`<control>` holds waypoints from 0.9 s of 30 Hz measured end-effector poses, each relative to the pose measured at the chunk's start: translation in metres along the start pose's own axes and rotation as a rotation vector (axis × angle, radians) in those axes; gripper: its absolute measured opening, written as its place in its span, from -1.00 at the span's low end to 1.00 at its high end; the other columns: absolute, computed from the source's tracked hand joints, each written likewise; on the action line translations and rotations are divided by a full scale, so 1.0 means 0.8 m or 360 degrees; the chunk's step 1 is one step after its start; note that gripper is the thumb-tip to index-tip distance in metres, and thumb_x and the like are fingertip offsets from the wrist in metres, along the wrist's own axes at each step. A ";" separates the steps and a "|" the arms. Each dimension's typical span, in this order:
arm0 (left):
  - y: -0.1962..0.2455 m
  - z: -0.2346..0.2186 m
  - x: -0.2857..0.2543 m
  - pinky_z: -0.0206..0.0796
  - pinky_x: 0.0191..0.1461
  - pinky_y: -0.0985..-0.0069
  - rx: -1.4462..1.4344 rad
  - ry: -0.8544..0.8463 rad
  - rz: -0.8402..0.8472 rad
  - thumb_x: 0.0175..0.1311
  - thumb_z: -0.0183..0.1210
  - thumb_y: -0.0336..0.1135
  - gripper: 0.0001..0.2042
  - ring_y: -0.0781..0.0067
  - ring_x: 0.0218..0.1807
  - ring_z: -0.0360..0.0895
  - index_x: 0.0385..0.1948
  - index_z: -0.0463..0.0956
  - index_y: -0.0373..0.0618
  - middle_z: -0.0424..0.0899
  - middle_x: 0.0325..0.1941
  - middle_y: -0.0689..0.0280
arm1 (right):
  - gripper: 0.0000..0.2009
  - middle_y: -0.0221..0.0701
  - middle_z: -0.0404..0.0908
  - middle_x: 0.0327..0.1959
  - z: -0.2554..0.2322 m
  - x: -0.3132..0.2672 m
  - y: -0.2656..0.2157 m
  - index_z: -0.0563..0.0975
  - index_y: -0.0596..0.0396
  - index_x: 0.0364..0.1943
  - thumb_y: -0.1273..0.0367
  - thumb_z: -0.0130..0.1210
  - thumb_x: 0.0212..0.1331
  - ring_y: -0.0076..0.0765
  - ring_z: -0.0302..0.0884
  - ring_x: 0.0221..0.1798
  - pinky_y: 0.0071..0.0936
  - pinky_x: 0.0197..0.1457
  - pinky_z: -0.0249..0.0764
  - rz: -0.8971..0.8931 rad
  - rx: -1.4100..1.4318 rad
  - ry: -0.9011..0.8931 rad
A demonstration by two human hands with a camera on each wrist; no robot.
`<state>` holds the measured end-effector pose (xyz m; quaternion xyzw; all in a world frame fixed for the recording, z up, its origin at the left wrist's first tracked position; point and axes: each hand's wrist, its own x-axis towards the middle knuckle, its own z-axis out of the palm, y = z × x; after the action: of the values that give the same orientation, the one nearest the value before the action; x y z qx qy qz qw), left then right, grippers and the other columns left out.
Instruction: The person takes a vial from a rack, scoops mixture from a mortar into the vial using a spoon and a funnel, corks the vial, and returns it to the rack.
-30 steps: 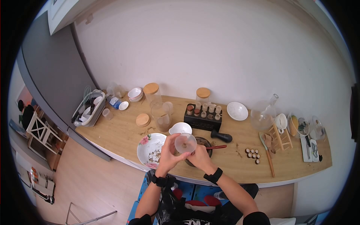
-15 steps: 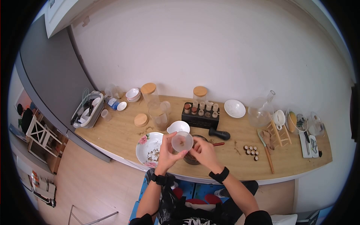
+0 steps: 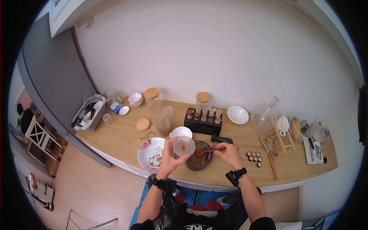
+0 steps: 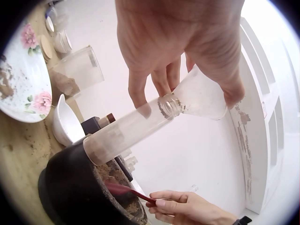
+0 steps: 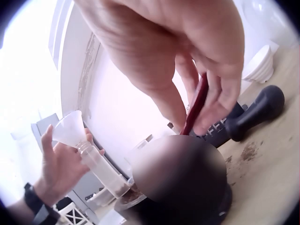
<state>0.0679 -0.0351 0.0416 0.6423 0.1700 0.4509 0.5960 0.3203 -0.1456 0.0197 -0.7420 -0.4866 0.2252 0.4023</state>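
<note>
My left hand (image 3: 168,160) holds a clear test tube (image 4: 126,133) with a frosted plastic funnel (image 4: 201,96) set in its mouth. In the left wrist view the tube slants, its lower end overlapping the rim of a black mortar (image 4: 77,183). Some brown material shows inside the tube's lower end. My right hand (image 3: 229,155) pinches the handle of a red spoon (image 3: 209,151), whose bowl is down in the brown powder (image 4: 112,173) in the mortar. A black pestle (image 3: 221,138) lies just behind the right hand.
Left of the mortar stands a flowered plate (image 3: 143,155) with brown bits; behind it, a white spouted bowl (image 3: 181,132). A black rack (image 3: 197,125) holds several small tubes. Small corks (image 3: 253,156), a wooden-handled spatula (image 3: 273,165) and a round flask (image 3: 262,122) are to the right.
My right hand has left the funnel, moved right and taken hold of the red spoon's handle. The left hand keeps holding the tube and funnel in nearly the same place.
</note>
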 end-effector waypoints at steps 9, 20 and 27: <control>0.003 0.002 0.000 0.21 0.29 0.33 -0.0022 -0.0013 -0.0022 -0.08 0.42 -0.48 -0.26 0.30 0.20 0.38 0.16 0.13 -0.17 0.39 0.15 0.08 | -0.92 -0.38 0.64 -0.37 0.031 0.008 -0.040 0.53 0.25 -0.28 0.55 0.15 0.16 -0.54 0.60 -0.32 -0.60 -0.23 0.51 -0.0181 0.0831 0.0035; 0.000 0.003 0.000 0.25 0.27 0.33 -0.0029 -0.0017 -0.0023 -0.08 0.41 -0.50 -0.25 0.32 0.17 0.40 0.17 0.12 -0.17 0.43 0.11 0.10 | -0.92 -0.37 0.61 -0.33 0.051 0.002 -0.049 0.50 0.26 -0.28 0.57 0.11 0.17 -0.52 0.58 -0.29 -0.56 -0.22 0.49 -0.0269 0.0932 -0.0247; 0.001 0.002 0.000 0.25 0.26 0.33 -0.0043 -0.0011 -0.0009 -0.08 0.42 -0.48 -0.25 0.32 0.16 0.41 0.16 0.12 -0.17 0.43 0.10 0.10 | -0.94 -0.35 0.63 -0.44 0.035 0.008 -0.044 0.51 0.27 -0.33 0.56 0.15 0.15 -0.55 0.61 -0.37 -0.60 -0.26 0.51 -0.0288 0.0670 0.0019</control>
<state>0.0688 -0.0359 0.0424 0.6352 0.1637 0.4491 0.6066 0.2837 -0.1222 0.0324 -0.5964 -0.4911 0.2805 0.5696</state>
